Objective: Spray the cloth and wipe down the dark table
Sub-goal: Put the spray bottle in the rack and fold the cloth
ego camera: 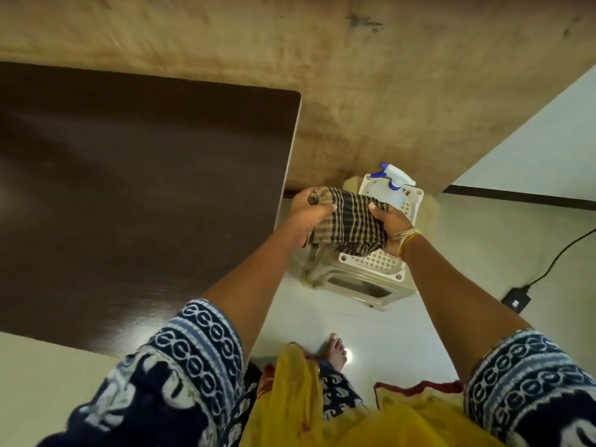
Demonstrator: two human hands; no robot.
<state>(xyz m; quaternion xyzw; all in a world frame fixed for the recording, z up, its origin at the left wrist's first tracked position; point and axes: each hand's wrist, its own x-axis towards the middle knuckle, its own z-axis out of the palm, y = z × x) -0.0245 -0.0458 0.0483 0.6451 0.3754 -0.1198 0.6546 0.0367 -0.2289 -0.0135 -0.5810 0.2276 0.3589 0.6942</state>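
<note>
Item: cloth [350,221], held over the stool [380,262], right of the dark surface [129,188]; not yet on it.

Head view. Left hand [311,214] and right hand [388,225] each grip one end of the cloth, fingers curled round it, stretched between them above the stool's lattice top. Cloth: checked, dark and tan stripes, bunched, soft; wet or dry cannot be told. Spray [395,185] stands at the stool's far edge, just behind the cloth. Risks, as judged: the bunched cloth or right hand may knock the spray off the stool; freeing one hand to spray may let the cloth sag or drop to the floor.
</note>
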